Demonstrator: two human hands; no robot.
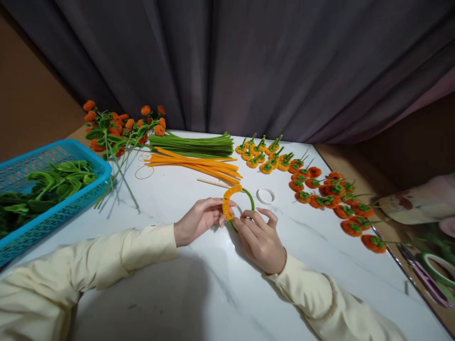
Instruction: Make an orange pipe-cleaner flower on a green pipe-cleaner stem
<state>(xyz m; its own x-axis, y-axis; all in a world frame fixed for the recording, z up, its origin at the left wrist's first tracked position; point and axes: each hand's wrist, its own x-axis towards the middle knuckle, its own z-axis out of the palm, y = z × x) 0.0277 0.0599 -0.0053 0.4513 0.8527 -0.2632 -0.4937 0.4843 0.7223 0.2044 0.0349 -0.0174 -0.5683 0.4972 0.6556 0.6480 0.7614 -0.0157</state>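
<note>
Between my hands, above the white marbled tabletop (pixel 159 289), is a ring of green pipe cleaner (pixel 250 195) with orange pipe cleaner coils (pixel 230 198) bunched along its left side. My left hand (pixel 204 215) pinches the coiled orange part from the left. On the right, my right hand (pixel 261 237) has its fingers closed at the ring's lower right, thumb and fingertips by the lower end of the orange coils. A white ring of tape (pixel 266 195) lies just beyond my right hand. Past the ring rests a thin wooden stick (pixel 213 183).
Orange pipe cleaners (pixel 199 164) and green pipe cleaners (pixel 192 145) lie in bundles behind. Several yellow-orange flower heads (pixel 266 167) and darker orange ones (pixel 330 199) spread rightward. A blue basket (pixel 57 215) of green leaves stands left, near stemmed orange flowers (pixel 113 128). Scissors (pixel 426 279) lie far right.
</note>
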